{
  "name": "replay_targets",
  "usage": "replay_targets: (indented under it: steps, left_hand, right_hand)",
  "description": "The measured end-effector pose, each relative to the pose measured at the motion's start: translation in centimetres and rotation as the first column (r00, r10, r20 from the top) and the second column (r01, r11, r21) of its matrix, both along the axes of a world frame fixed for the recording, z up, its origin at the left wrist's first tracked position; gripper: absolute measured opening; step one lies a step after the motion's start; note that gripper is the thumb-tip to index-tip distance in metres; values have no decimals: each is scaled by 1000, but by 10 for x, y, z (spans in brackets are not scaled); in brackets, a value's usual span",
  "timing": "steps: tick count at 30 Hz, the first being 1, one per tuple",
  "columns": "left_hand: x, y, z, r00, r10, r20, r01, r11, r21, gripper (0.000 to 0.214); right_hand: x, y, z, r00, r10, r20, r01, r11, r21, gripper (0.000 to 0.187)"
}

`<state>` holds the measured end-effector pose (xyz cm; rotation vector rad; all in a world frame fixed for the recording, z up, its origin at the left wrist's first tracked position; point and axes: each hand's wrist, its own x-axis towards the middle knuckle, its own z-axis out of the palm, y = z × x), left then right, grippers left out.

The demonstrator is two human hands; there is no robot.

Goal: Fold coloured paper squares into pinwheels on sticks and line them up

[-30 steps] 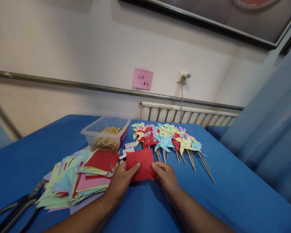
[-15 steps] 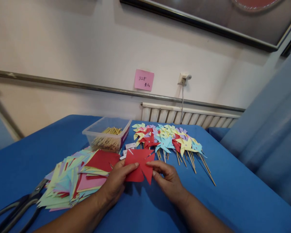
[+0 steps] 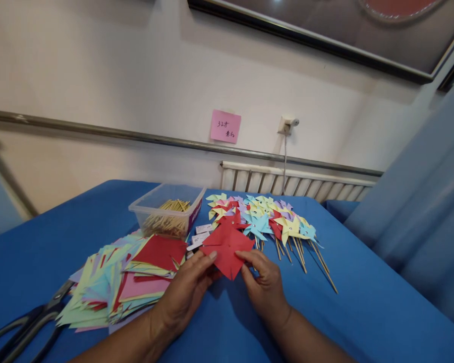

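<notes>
Your slit red paper (image 3: 230,247) has just turned from square-on to diamond-wise above the blue table (image 3: 348,282), bringing a cut corner to 6 o'clock between your pinching left hand (image 3: 189,282) at 8 and right hand (image 3: 264,282) at 4, with pinwheels (image 3: 257,225) toward 1.

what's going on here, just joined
A person has a red square of paper, slit in from its corners, over a blue table. The left hand grips it with the thumb on top; the right hand is at its near right edge. It's still flat, not folded. A pile of coloured paper and scissors lie to the left, a tub of sticks behind the pile, and pinwheels on sticks beyond the hands.
</notes>
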<state>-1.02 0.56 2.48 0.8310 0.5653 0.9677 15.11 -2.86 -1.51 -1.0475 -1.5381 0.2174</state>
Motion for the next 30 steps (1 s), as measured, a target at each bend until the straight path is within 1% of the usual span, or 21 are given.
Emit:
replay_targets:
  steps: [2,5,9,11,13,15,18,20,22,25,27,30]
  left_hand:
    - [2,-4,0,999,11,-33,-11,1000,3,25]
    - [5,-5,0,998,36,-42,-36,999,-2,28]
    - [5,-3,-1,994,79,-79,-81,997,-11,25]
    - [5,-3,-1,994,77,-83,-78,997,-12,22]
    - [5,-3,-2,995,64,-76,-65,998,-6,21]
    - [5,-3,-5,995,58,-78,-59,998,-4,19]
    - [4,-2,-9,992,67,-108,-67,998,3,18]
    - [4,-2,-11,987,70,-142,-70,998,7,20]
    - [5,-3,-11,981,75,-180,-77,997,-3,21]
    - [7,-5,-11,968,105,-227,-108,994,-2,17]
    - [7,-5,-11,962,116,-246,-115,993,20,16]
    - [7,-5,-14,954,110,-278,-96,993,63,18]
  right_hand:
    - [-1,0,0,999,33,38,-33,999,2,35]
    - [-2,-1,2,992,77,96,-76,997,-10,34]
    - [-3,-4,3,975,128,180,-117,991,-69,39]
    - [-4,-5,2,966,153,210,-134,986,-103,42]
    - [-5,-6,1,966,158,205,-134,983,-129,38]
    - [-6,-6,1,976,152,156,-128,980,-152,29]
    - [-9,-5,1,992,123,23,-116,974,-197,15]
    - [-11,-4,0,994,91,-64,-104,965,-240,9]
    - [-13,-2,-2,988,61,-141,-101,951,-293,11]
    - [-14,1,-7,965,10,-261,-103,933,-345,15]
    - [-15,2,-9,947,-25,-322,-94,933,-347,18]
    - [-16,2,-8,941,-67,-331,-46,946,-321,17]
